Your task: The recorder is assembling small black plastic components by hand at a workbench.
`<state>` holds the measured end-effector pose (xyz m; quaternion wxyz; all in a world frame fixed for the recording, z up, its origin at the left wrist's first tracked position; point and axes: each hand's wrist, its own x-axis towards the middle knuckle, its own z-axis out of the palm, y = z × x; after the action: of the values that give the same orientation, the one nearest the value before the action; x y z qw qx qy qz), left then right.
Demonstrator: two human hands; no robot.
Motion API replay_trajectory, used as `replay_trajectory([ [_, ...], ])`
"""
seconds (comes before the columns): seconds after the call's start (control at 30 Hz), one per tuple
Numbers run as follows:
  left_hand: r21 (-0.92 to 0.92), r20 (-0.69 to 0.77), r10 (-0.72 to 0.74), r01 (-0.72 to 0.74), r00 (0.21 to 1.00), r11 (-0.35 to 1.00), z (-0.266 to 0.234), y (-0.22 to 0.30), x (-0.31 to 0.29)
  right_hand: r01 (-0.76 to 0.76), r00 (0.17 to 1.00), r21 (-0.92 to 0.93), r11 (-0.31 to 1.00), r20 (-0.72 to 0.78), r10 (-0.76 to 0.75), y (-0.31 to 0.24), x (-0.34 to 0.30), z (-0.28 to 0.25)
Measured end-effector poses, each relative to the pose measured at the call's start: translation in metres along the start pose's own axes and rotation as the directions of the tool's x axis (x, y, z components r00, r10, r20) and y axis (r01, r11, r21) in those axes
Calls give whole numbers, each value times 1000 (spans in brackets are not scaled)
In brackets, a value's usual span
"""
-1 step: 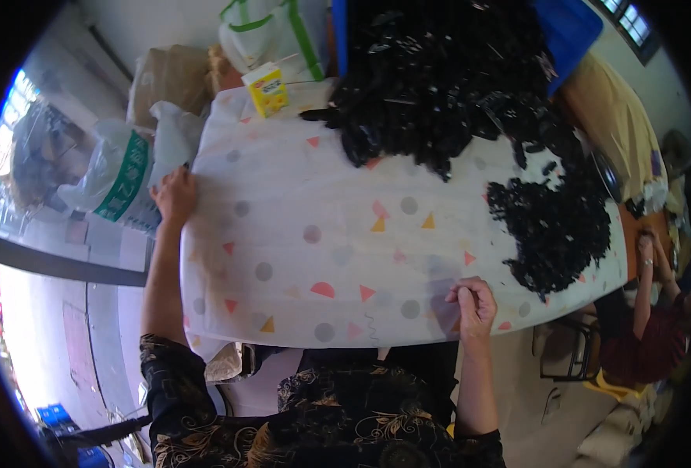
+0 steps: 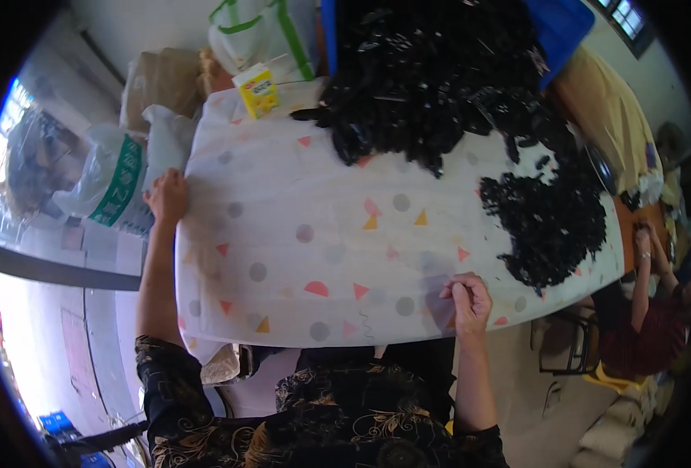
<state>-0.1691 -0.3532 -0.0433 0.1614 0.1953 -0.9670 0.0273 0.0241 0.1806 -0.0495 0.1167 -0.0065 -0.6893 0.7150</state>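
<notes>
My left hand (image 2: 168, 196) rests at the left edge of the table, its fingers apart and reaching over the rim beside a white plastic bag (image 2: 117, 183) with a green band. No object shows in it. Over the near right part of the table, my right hand (image 2: 470, 303) is loosely curled, thumb against the fingers, with nothing visible in it. Under both hands is a white tablecloth (image 2: 283, 210) printed with coloured shapes. To the right of centre lies a pile of small black pieces (image 2: 552, 222), a little beyond my right hand.
A large heap of glossy black parts (image 2: 431, 78) spills from a blue bin (image 2: 564, 35) at the back. A yellow carton (image 2: 258, 92) stands by a white and green bag (image 2: 260, 39). At far right, another person's hands (image 2: 643, 234) are over a brown table (image 2: 626, 226).
The whole view has shifted slightly, so the table sits a little further left in it. Both hands keep nearly the same pose and place on the table.
</notes>
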Motion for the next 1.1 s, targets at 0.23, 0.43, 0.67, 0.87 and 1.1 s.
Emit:
replay_trajectory([
  [0.23,-413,-262,321,-407,910,815,-8,84,-11,-51,998,30,998,26,51,-3,2,-1],
  [0.43,-434,-274,666,-708,694,558,-32,218,-41,-85,993,-35,996,81,88,-4,3,-5],
  [0.67,-560,-191,635,-614,749,556,15,262,7,-19,988,-166,986,150,45,-2,5,0],
  [0.87,-591,-206,568,-564,797,577,24,295,-23,34,997,-345,938,71,-10,-9,23,-18],
  [1.1,-561,-203,480,-503,853,657,5,302,-46,243,889,-956,164,151,-432,-34,138,-94],
])
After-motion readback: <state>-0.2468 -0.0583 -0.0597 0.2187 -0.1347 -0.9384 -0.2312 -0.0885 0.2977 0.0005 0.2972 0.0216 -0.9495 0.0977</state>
